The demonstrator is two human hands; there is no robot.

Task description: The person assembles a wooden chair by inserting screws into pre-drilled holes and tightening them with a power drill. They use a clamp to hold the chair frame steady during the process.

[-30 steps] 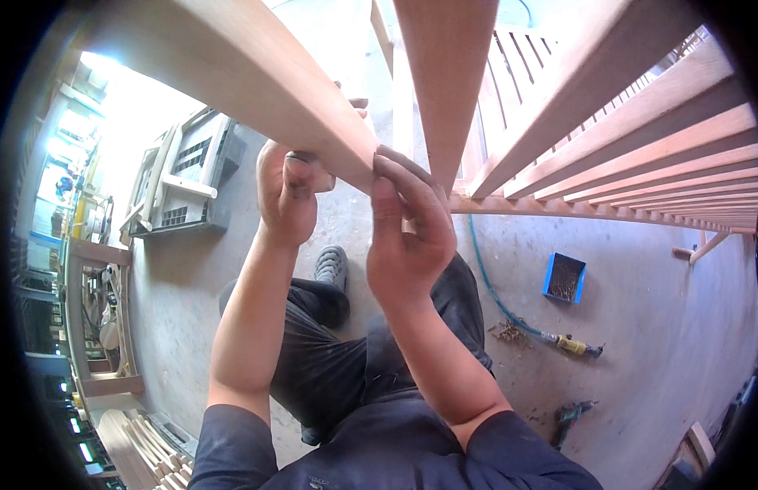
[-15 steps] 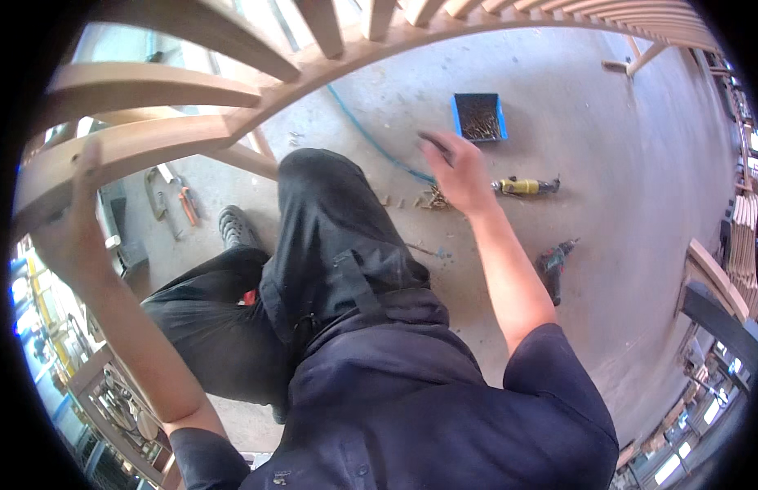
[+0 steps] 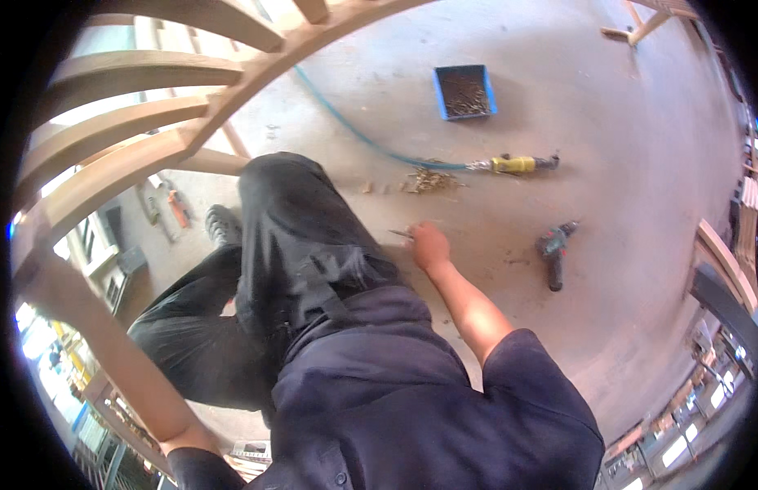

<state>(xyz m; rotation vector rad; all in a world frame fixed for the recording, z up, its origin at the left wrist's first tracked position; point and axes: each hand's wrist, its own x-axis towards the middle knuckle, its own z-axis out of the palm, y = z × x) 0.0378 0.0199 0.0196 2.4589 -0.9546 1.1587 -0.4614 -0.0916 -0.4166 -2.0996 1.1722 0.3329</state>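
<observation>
My right hand is low over the floor beside my knee, its fingers closed. A thin, dark, rod-like piece sticks out from its fingertips; its exact kind is too small to make out. At the far left, my left hand is against the end of the curved rail of a slatted wooden frame. Its fingers are blurred, so their grip does not show. Beyond my right hand lies a small heap of screws or similar fasteners.
A blue-rimmed bin of small fasteners stands on the floor. Nearby lie a yellow air tool on a teal hose and a dark cordless drill. Orange-handled pliers lie left, past my shoe.
My right hand has come down from near the bin toward my knee, where a thin rod lay, and now grips a thin piece. My left hand has shifted down along the frame; the view has shifted too.
</observation>
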